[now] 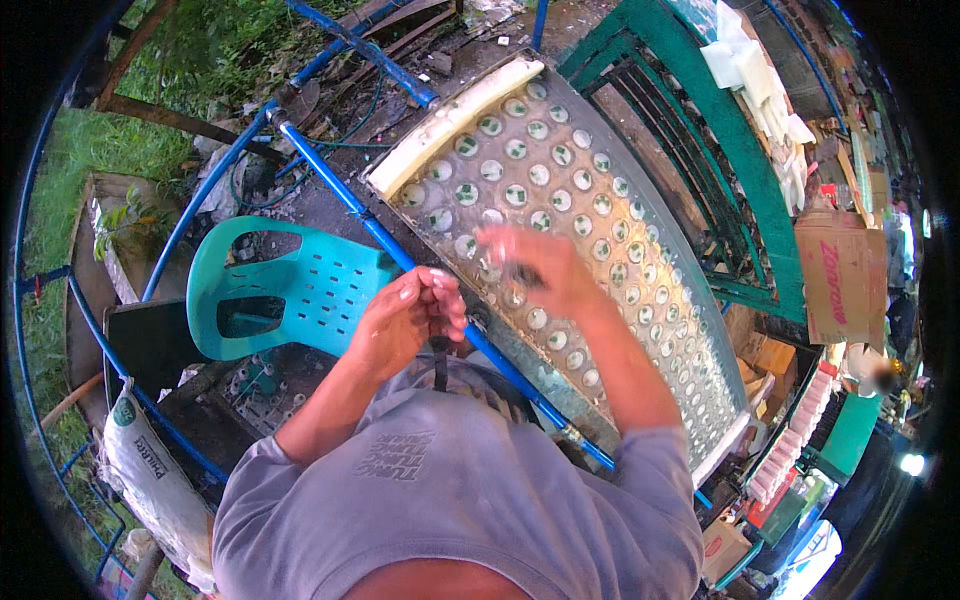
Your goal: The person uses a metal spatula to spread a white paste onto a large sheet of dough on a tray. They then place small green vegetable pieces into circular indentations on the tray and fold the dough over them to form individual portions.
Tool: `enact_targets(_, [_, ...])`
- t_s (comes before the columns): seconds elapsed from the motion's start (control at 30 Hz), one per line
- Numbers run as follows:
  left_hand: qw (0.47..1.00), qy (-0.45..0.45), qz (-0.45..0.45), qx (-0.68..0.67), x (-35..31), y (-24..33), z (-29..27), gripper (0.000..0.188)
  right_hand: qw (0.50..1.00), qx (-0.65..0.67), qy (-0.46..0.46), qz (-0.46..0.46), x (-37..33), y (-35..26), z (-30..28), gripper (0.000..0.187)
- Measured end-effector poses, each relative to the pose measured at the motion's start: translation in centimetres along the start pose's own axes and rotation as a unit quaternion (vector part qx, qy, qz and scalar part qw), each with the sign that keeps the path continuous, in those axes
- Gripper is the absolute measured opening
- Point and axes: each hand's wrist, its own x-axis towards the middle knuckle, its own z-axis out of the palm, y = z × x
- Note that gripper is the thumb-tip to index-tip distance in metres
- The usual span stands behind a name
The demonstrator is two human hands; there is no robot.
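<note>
A long tray (510,215) with rows of round white discs, several with green patches, stretches in front of me from the upper middle to the lower right. Over its near left side hovers my right hand (548,270), smeared by motion. A dark patch shows beneath its fingers; whether they hold anything cannot be made out. My left hand (412,312) is nearer to my body, beside the blue pipe (362,215). Its fingers are curled together, and what lies inside them, if anything, is hidden.
A turquoise plastic chair (300,285) stands at my left, within blue pipe framing. A white sack (150,480) sits lower left. Beyond the tray are a green frame (770,245), white slabs (740,60) and a cardboard box (842,285). Pinkish-white stacked pieces (795,430) stand at right.
</note>
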Motion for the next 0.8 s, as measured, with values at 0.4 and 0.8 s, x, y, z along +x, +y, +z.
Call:
enact_targets(0.4, [0.992,0.021,0.121,0.019,-3.7,-2.4,2.8,0.049,0.982,0.094,-0.157,-0.051,-1.0,1.9,1.4,0.036])
enact_targets(0.8, [0.994,0.017,0.106,-0.028,-2.1,-12.2,7.2,0.041,0.980,0.154,-0.017,0.123,-16.5,-1.7,-7.0,0.016])
